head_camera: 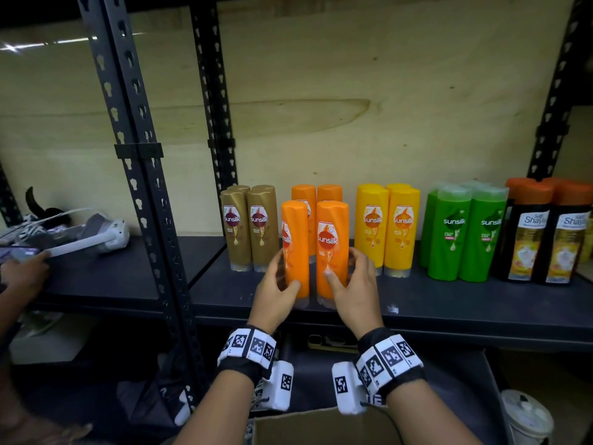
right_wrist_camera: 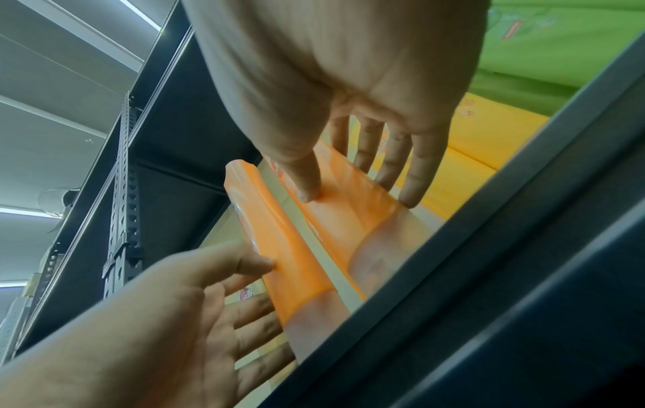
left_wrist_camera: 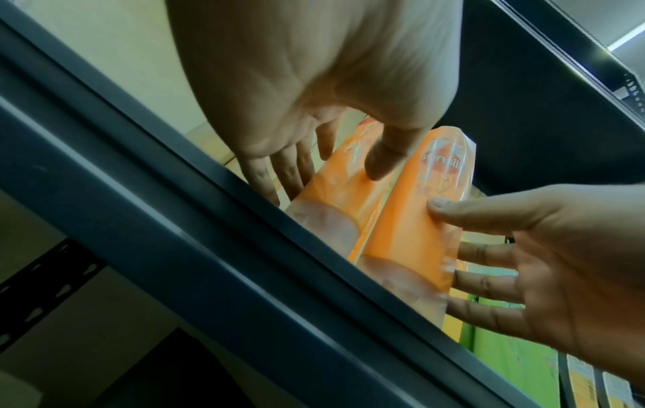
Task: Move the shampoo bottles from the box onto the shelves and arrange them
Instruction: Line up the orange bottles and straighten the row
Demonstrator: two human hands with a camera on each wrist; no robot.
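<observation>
Presently, arranging step: left hand [head_camera: 275, 293] and right hand [head_camera: 354, 289], fingers curled, each grasped one upright orange bottle [head_camera: 332, 252] on the shelf [head_camera: 449, 303] front; next move likely called for sliding both back against their row.

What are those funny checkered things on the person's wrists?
Both arms are bare, with no sleeves. The left hand and right hand each have a black wrist strap carrying white blocks printed with black square-pattern markers. A white marked box hangs under each wrist.
</observation>
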